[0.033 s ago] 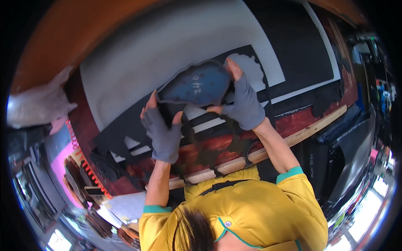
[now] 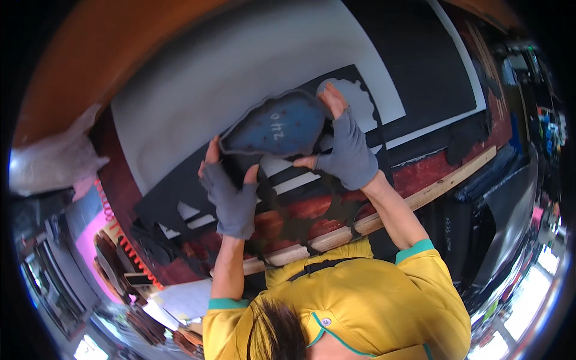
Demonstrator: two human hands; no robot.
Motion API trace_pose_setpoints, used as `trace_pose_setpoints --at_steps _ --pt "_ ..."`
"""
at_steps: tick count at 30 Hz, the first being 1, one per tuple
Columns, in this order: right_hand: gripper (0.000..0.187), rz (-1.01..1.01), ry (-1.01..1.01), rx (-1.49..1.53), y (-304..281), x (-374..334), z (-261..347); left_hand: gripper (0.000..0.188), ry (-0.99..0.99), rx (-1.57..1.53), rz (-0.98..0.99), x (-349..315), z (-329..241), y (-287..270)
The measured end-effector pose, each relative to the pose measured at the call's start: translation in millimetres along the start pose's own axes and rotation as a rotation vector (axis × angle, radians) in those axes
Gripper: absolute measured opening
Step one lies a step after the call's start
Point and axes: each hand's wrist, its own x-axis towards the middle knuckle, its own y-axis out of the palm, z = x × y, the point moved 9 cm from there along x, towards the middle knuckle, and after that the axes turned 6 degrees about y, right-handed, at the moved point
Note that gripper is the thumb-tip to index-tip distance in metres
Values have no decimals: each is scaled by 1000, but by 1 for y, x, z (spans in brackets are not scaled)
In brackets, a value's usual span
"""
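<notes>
A blue-grey metal cutting die (image 2: 291, 127), leaf-shaped with a raised wavy rim and light handwritten marks, sits level between my two hands. My left hand (image 2: 231, 198), in a grey fingerless glove, has its fingertips at the die's pointed left end, its thumb apart below. At the rounded right end, my right hand (image 2: 350, 147), gloved alike, grips the rim with its fingers at the far side and its thumb near the lower edge. Under the die lies a black sheet (image 2: 165, 192) with cut-out openings; whether the die touches it I cannot tell.
A large pale grey sheet (image 2: 174, 114) covers the far side of the dark red table (image 2: 414, 179), with another black sheet (image 2: 420, 66) at the right. A wooden strip (image 2: 432, 191) runs along the near edge. A red coiled cord (image 2: 129, 249) and a plastic bag (image 2: 57, 159) are at the left.
The die and both hands have shifted very slightly to the left. My hold on the die looks the same.
</notes>
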Motion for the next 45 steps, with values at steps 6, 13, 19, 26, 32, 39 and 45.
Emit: trace_pose_setpoints --at_steps 6,13,19,26,32,39,45 --pt "83 -250 -17 -107 -68 -61 -14 68 -40 -37 -132 -11 -1 -8" --pt "45 -140 -39 -304 -70 -180 -31 20 -44 -93 -343 -34 7 -2" --pt "31 -241 -193 -541 -50 -195 -34 7 221 85 -469 -22 -8 2" --pt "34 -281 -161 -552 -52 -180 -25 10 332 167 -513 -7 -19 -1" --pt "36 -252 -191 -592 -46 -169 -20 11 207 57 -359 11 -30 -7" --pt "37 -329 -126 -471 -53 -163 -20 24 462 60 -447 -60 -107 -40" --pt "38 -403 -180 -420 -54 -167 -14 51 819 431 -739 -47 -189 -48"
